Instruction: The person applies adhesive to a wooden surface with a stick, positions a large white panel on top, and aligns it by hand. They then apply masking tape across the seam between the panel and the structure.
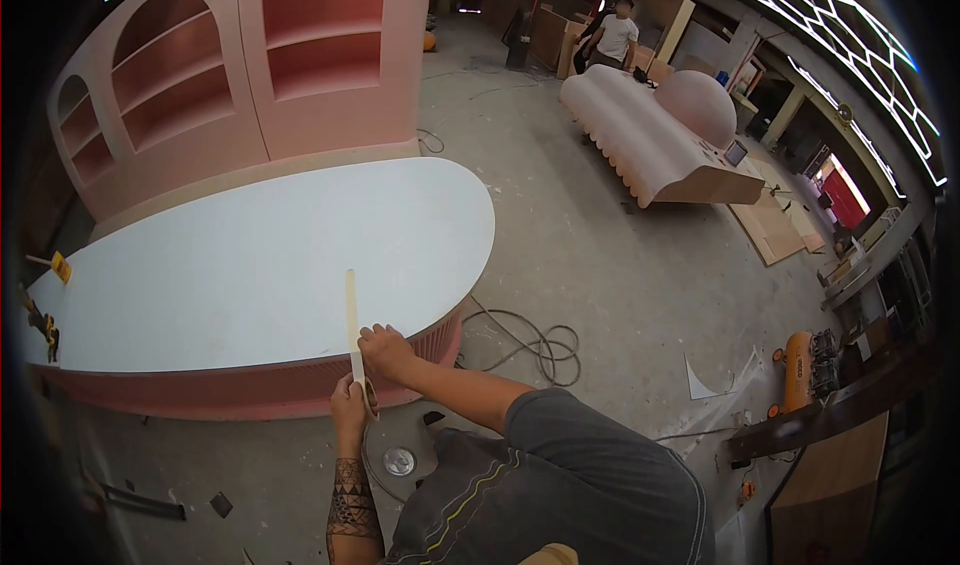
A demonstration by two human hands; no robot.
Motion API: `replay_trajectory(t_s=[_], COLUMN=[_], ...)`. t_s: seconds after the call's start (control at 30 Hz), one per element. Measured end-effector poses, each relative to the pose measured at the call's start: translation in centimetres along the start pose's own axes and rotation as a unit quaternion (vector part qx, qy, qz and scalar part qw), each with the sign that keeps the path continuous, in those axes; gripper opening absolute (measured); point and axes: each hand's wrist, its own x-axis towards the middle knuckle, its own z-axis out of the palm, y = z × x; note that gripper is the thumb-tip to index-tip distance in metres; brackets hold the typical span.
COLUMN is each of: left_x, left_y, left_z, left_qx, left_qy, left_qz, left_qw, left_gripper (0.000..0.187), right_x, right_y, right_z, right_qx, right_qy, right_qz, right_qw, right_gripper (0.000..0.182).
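Note:
A strip of pale masking tape runs from the white top of a rounded pink counter down over its near edge. Below that edge my left hand is closed on the tape roll, which hangs at the strip's lower end. Just above and to the right, my right hand has its fingers bent together at the strip by the counter's edge. Whether those fingers pinch the tape or press on it is hard to tell.
A pink arched shelf unit stands behind the counter. On the floor at right lie a coiled hose and an orange compressor. Farther off, a person stands by a wavy pink piece. A yellow-handled tool lies at the counter's left end.

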Motion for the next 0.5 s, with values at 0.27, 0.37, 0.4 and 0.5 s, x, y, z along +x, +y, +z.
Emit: replay_trajectory(t_s=[0.27, 0.37, 0.4, 0.5], left_x=[-0.3, -0.3, -0.3, 0.3], left_y=[-0.1, -0.5, -0.7, -1.9], left_z=[0.0, 0.4, 0.5, 0.4], left_qx=[-0.014, -0.023, -0.026, -0.029], left_qy=[-0.007, 0.006, 0.009, -0.004], left_qz=[-0.014, 0.002, -0.001, 0.005], left_qw=[1.0, 1.0, 1.0, 1.0], left_gripper=[0.041, 0.039, 0.039, 0.038], right_x=[-0.2, -0.3, -0.2, -0.1], right_y=[0.1, 0.0, 0.0, 0.3], right_z=[-0.8, -1.3, -1.5, -1.4], right_qx=[-0.004, -0.006, -0.005, 0.004], right_qy=[-0.012, 0.008, 0.005, -0.037], right_qz=[-0.012, -0.031, -0.033, -0.02], right_qw=[1.0, 0.999, 0.999, 0.999], right_gripper=[0.008, 0.006, 0.006, 0.01])
